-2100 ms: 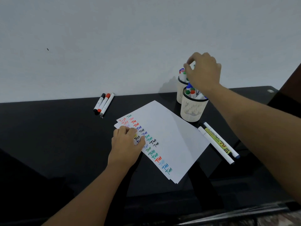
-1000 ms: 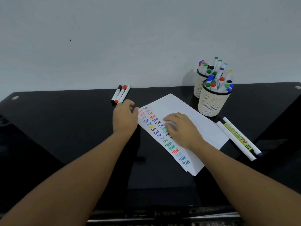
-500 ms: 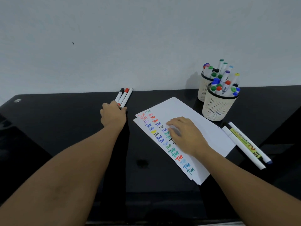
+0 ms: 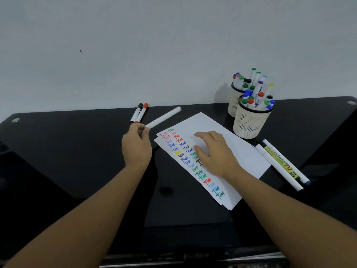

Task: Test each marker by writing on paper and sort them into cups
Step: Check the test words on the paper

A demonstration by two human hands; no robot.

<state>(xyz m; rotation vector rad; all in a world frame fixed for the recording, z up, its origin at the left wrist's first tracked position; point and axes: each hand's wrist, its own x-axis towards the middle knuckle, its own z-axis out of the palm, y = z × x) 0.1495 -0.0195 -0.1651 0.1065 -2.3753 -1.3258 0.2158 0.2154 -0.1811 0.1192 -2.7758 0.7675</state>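
Left hand is pinching 1 white marker at its near end, fingertips curled around the barrel. The marker is angling up and away to the right of the hand, lifted off the black table and blurred, so cap colour is unreadable.

Just beyond the left hand, 2 markers are lying side by side on the table: a black-capped marker and a red-capped marker, touching each other, near the wall.

Right hand is lying flat on the paper, fingers straight and spread, gripping nothing, pressing the sheet down. Rows of coloured "Test" marks are running along the paper's edge to the left of this hand, partly under its thumb side. More than 1 sheet seems stacked; exact count not clear.

Beyond the right hand and slightly right, 2 cream mesh cups are standing upright, touching or nearly so: the near cup and the far cup behind it, both packed with capped markers standing on end.

To the right of the right hand, just off the paper's edge, 3 pens are lying side by side on the table, 1 with a yellow-green label.
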